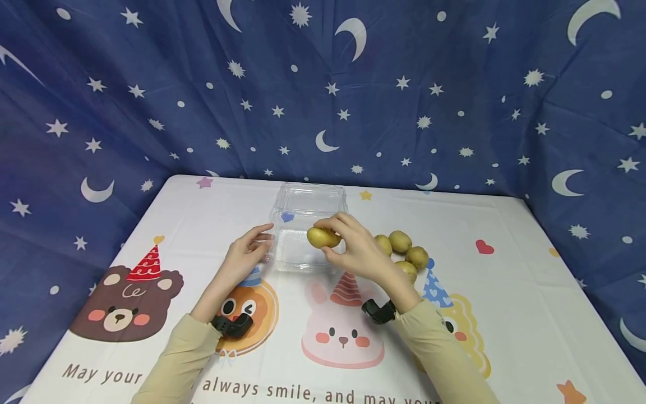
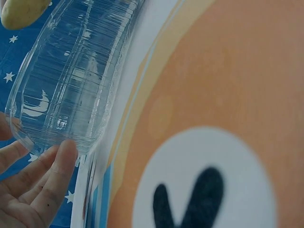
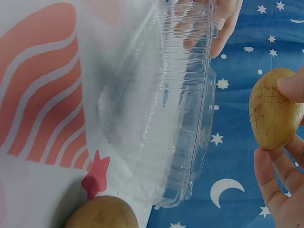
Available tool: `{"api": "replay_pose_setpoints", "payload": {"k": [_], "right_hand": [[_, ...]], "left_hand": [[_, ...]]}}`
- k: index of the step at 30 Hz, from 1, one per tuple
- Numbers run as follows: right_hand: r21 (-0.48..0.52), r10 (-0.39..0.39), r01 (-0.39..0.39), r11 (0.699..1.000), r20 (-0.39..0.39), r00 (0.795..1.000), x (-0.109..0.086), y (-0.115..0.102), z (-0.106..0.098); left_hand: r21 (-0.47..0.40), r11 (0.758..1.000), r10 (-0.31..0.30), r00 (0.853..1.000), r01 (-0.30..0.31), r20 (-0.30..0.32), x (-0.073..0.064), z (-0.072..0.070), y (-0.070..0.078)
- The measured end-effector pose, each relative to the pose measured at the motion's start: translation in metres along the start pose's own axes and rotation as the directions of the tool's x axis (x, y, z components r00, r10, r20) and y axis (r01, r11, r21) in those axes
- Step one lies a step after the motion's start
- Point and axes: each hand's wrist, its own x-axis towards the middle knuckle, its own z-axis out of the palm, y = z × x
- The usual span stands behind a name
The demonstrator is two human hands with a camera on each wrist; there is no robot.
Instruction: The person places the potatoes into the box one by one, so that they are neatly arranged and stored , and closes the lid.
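Note:
A clear plastic clamshell box [image 1: 305, 247] lies with its lid [image 1: 312, 197] folded back on the far side. My right hand [image 1: 350, 247] pinches a yellow potato [image 1: 319, 237] between thumb and fingers, held up over the box. In the right wrist view this potato [image 3: 270, 111] shows brown marks on its skin. At the box's left end, my left hand [image 1: 248, 249] rests with loosely bent fingers. Its fingertips [image 2: 66, 152] lie right at the box wall in the left wrist view.
Several more potatoes [image 1: 401, 241] lie grouped to the right of the box, partly behind the right wrist. The white tablecloth [image 1: 242, 202] has printed cartoon animals and lettering. A dark blue curtain [image 1: 282, 134] with stars and moons hangs behind the table.

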Motion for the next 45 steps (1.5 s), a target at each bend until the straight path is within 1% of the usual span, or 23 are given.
{"api": "replay_pose_setpoints", "payload": {"k": [7, 14, 17, 21, 24, 25, 30, 31, 32, 34, 36, 39, 45], "right_hand": [[0.051, 0.036, -0.037, 0.998, 0.024, 0.999, 0.014, -0.001, 0.004], [0.108, 0.071, -0.074, 0.991, 0.037, 0.997, 0.030, 0.000, 0.013], [0.107, 0.081, -0.086, 0.991, 0.049, 0.996, 0.037, 0.001, 0.018], [0.085, 0.105, -0.113, 0.990, 0.094, 0.990, 0.046, 0.003, 0.020], [0.057, 0.120, -0.129, 0.990, 0.139, 0.983, 0.054, 0.002, 0.019], [0.045, 0.122, -0.131, 0.990, 0.155, 0.980, 0.056, 0.002, 0.019], [-0.025, 0.137, -0.135, 0.991, 0.241, 0.961, 0.070, 0.003, 0.021], [-0.036, 0.139, -0.134, 0.990, 0.257, 0.956, 0.073, 0.003, 0.023], [-0.044, 0.142, -0.135, 0.990, 0.271, 0.952, 0.075, 0.004, 0.025], [-0.051, 0.149, -0.141, 0.989, 0.295, 0.944, 0.079, 0.006, 0.029], [-0.054, 0.162, -0.153, 0.987, 0.309, 0.937, 0.082, 0.007, 0.033], [-0.053, 0.209, -0.203, 0.978, 0.318, 0.925, 0.086, 0.008, 0.039], [-0.075, 0.324, -0.316, 0.946, 0.289, 0.901, 0.088, 0.006, 0.049]], "left_hand": [[0.014, 1.000, 0.000, 1.000, 0.000, -0.002, 0.000, 0.000, -0.001], [-0.002, 1.000, -0.002, 1.000, 0.002, 0.000, 0.000, 0.001, -0.001], [-0.004, 1.000, -0.003, 1.000, 0.003, 0.004, 0.000, 0.002, -0.001], [-0.007, 1.000, -0.010, 1.000, 0.010, 0.008, 0.000, 0.002, -0.002], [-0.015, 1.000, -0.011, 1.000, 0.011, 0.009, 0.000, 0.002, -0.003], [-0.014, 1.000, -0.015, 1.000, 0.015, 0.011, -0.002, 0.002, 0.002], [-0.018, 1.000, -0.010, 1.000, 0.011, 0.009, -0.002, 0.002, 0.004], [-0.018, 1.000, -0.012, 1.000, 0.012, 0.008, -0.002, 0.001, 0.004], [-0.019, 1.000, -0.007, 1.000, 0.008, 0.005, 0.000, 0.002, -0.001], [-0.018, 1.000, -0.004, 1.000, 0.004, 0.004, 0.000, 0.001, -0.002], [-0.019, 1.000, -0.001, 1.000, 0.001, 0.005, 0.000, 0.001, -0.003], [-0.014, 1.000, 0.005, 1.000, -0.005, 0.008, 0.001, 0.002, -0.004], [-0.006, 1.000, 0.011, 1.000, -0.011, 0.007, 0.001, 0.002, -0.004]]}}
